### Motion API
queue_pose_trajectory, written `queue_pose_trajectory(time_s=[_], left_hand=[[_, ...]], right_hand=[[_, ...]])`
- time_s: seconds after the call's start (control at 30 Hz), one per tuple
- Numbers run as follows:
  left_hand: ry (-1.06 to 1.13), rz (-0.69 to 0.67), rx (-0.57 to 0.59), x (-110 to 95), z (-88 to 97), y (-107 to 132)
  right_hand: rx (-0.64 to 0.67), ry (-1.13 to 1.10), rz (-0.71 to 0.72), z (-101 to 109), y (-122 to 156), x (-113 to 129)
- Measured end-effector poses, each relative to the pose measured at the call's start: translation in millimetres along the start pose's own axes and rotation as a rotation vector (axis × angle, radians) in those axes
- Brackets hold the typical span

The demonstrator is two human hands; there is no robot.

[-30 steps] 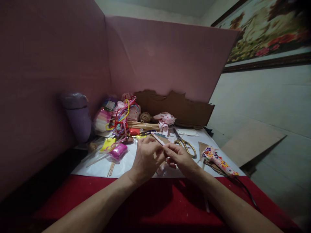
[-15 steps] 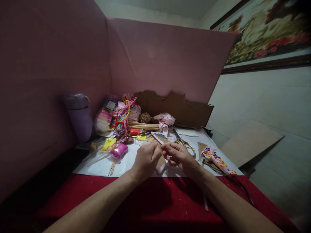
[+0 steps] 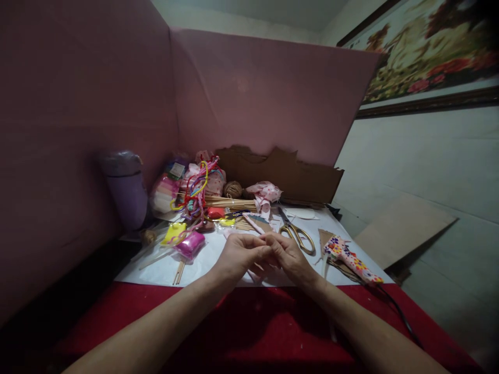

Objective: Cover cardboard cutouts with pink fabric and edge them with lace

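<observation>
My left hand (image 3: 237,255) and my right hand (image 3: 287,255) meet over the white sheet (image 3: 195,262), fingertips pinched together. Between them they hold a thin stick wrapped in pale pink ribbon (image 3: 254,223), whose far end pokes out beyond my fingers. A loose end of ribbon shows under my hands. Gold-handled scissors (image 3: 295,231) lie just beyond my right hand. A patterned glue gun (image 3: 350,259) lies to the right of it.
A purple jar (image 3: 127,187) stands at the left by the pink backdrop (image 3: 253,88). Clay packets, pipe cleaners (image 3: 197,187), bamboo skewers (image 3: 226,201), a twine ball (image 3: 233,188) and cardboard (image 3: 284,174) crowd the back. Red cloth (image 3: 234,332) covers the near table.
My hands have dropped slightly toward the sheet and closed tighter together; the wrapped stick now pokes out less above my fingers.
</observation>
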State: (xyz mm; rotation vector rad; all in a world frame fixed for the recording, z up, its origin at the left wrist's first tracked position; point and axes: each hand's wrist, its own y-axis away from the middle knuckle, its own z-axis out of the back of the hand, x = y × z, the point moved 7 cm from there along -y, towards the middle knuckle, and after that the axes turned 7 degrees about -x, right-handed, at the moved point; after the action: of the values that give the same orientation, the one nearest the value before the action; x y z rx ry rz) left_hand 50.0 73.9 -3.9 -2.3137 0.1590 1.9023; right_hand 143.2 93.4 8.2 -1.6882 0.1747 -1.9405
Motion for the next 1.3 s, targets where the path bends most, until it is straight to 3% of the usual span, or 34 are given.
queue_pose_trajectory(time_s=[0.1, 0.3, 0.47, 0.63, 0.87, 1.1, 1.2, 1.3], left_hand=[[0.086, 0.021, 0.057, 1.3, -4.2, 0.4], [0.087, 0.003, 0.013, -0.9, -1.3, 0.3], [0.116, -0.013, 0.083, 0.2, -3.5, -0.2], [0.132, 0.012, 0.059, 5.6, -2.1, -4.4], [0.149, -0.001, -0.012, 3.3, 1.4, -3.2], [0.161, 0.020, 0.059, -1.2, -5.9, -0.8], [0.138, -0.005, -0.029, -4.2, 5.4, -4.7], [0.004, -0.172, -0.181, -18.2, 30.0, -9.1]], right_hand=[[-0.021, -0.005, -0.035, -0.2, -0.1, -3.1], [0.048, -0.173, -0.196, -8.6, 3.9, -12.7], [0.048, -0.186, -0.168, -5.7, 1.8, -8.4], [0.010, -0.170, -0.120, -6.6, 1.2, -9.6], [0.079, -0.327, -0.188, -16.6, 3.7, -11.0], [0.165, -0.480, -0.272, -20.4, 4.5, -10.2], [0.117, -0.459, -0.269, -12.9, 2.1, -15.1], [-0.050, -0.392, -0.216, 5.3, -3.3, -19.2]])
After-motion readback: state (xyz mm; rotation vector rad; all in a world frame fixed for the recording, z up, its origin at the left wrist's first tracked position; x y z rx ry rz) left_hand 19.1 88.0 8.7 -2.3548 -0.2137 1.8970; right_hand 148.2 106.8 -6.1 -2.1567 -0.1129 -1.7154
